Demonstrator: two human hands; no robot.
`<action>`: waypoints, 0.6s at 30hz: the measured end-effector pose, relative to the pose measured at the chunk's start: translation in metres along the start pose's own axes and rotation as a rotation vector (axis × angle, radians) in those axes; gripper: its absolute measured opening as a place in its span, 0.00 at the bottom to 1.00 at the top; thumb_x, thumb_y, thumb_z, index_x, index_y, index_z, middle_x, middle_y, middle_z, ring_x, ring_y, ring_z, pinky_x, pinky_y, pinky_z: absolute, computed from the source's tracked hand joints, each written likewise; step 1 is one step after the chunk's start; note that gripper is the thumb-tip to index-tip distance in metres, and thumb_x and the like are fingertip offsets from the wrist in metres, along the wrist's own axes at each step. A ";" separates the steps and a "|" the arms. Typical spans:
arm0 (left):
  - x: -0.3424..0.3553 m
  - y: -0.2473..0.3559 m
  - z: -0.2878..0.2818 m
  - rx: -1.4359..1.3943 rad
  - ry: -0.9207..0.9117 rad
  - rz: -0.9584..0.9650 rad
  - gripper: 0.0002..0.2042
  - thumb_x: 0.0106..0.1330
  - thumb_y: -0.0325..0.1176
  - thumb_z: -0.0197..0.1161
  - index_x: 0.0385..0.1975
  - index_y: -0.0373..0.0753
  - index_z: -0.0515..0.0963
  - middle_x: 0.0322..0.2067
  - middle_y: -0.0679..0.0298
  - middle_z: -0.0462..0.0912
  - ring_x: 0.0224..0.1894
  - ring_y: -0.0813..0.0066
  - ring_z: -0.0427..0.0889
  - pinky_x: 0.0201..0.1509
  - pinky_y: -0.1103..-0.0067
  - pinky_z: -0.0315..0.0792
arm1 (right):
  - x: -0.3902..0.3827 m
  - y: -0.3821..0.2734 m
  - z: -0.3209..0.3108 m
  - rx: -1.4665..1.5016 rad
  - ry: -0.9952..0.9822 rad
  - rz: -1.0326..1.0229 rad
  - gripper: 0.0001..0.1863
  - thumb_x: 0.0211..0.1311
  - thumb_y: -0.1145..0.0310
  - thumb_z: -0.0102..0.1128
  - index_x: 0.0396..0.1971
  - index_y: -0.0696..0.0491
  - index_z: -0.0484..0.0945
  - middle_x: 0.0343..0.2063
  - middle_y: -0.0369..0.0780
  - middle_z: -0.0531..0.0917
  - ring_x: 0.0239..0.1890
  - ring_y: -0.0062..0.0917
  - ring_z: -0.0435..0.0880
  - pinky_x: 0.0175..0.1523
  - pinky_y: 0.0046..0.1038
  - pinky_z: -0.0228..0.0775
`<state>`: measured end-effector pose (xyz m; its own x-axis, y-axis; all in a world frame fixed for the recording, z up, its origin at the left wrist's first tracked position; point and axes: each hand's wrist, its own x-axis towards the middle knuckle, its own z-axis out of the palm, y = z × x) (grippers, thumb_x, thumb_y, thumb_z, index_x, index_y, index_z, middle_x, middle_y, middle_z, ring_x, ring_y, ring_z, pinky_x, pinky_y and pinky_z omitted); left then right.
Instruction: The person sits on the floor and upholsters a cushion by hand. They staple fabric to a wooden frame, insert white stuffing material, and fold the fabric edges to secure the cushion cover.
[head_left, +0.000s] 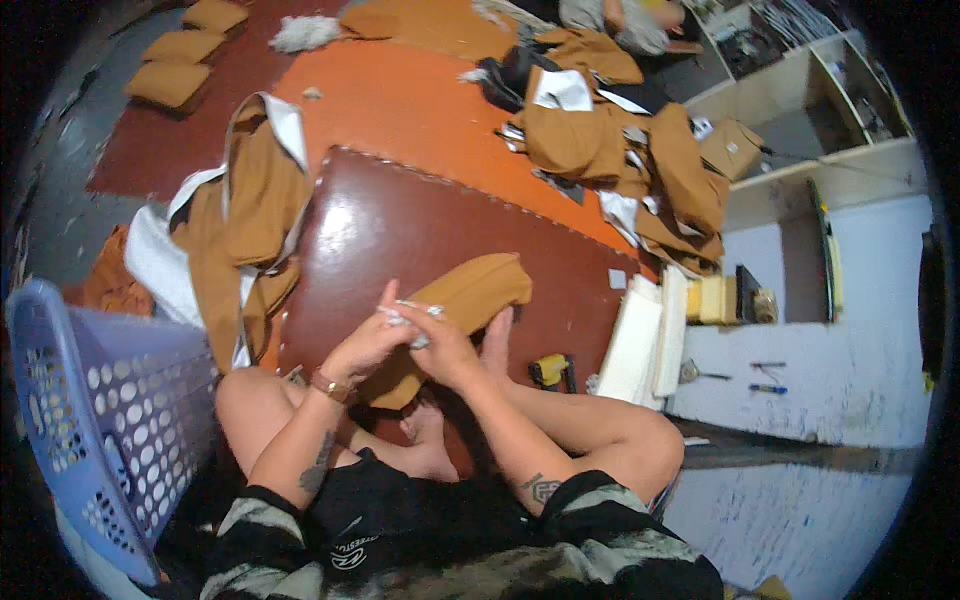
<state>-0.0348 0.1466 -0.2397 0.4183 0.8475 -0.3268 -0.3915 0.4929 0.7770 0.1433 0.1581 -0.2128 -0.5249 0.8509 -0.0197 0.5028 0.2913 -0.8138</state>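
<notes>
My left hand (385,330) and my right hand (432,340) meet over a long mustard-brown fabric piece (480,285) lying between my bare legs. Their fingers are closed around a small crumpled white scrap (400,316), too small to identify, with one left finger pointing up. The fabric reaches from beneath my hands to beside my right foot (497,335). A yellow-and-black handheld tool (550,372) lies on the maroon mat (360,230), right of that foot.
A purple laundry basket (110,420) stands at my left, near brown-and-white fabric (245,220). Brown cushions (170,85) lie back left. More fabric (570,130) is heaped back right, near a seated person (625,25). White foam strips (630,340) and pale shelving (820,110) are at right.
</notes>
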 end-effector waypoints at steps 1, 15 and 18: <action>-0.004 0.003 0.004 -0.011 0.049 0.024 0.53 0.73 0.31 0.66 0.81 0.36 0.25 0.61 0.58 0.78 0.63 0.71 0.79 0.70 0.71 0.72 | 0.000 0.005 0.003 0.030 0.025 -0.003 0.30 0.58 0.81 0.65 0.62 0.50 0.80 0.59 0.50 0.83 0.64 0.47 0.80 0.71 0.42 0.70; -0.364 0.252 0.036 0.909 0.918 0.547 0.22 0.73 0.29 0.66 0.66 0.34 0.76 0.57 0.58 0.85 0.57 0.70 0.84 0.61 0.72 0.79 | 0.027 0.001 -0.045 0.991 0.370 0.517 0.14 0.74 0.58 0.66 0.51 0.49 0.78 0.35 0.34 0.83 0.31 0.21 0.83 0.26 0.24 0.72; -0.406 0.292 -0.032 1.195 1.244 0.217 0.21 0.71 0.32 0.68 0.62 0.35 0.79 0.51 0.57 0.89 0.52 0.69 0.87 0.55 0.73 0.79 | 0.030 -0.014 -0.058 1.051 0.353 0.504 0.18 0.76 0.49 0.63 0.50 0.48 0.78 0.36 0.33 0.84 0.30 0.22 0.84 0.26 0.25 0.72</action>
<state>-0.3452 -0.0473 0.1029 -0.6083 0.7885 0.0904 0.6609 0.4402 0.6078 0.1601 0.2052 -0.1681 -0.1333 0.8862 -0.4437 -0.2910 -0.4630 -0.8372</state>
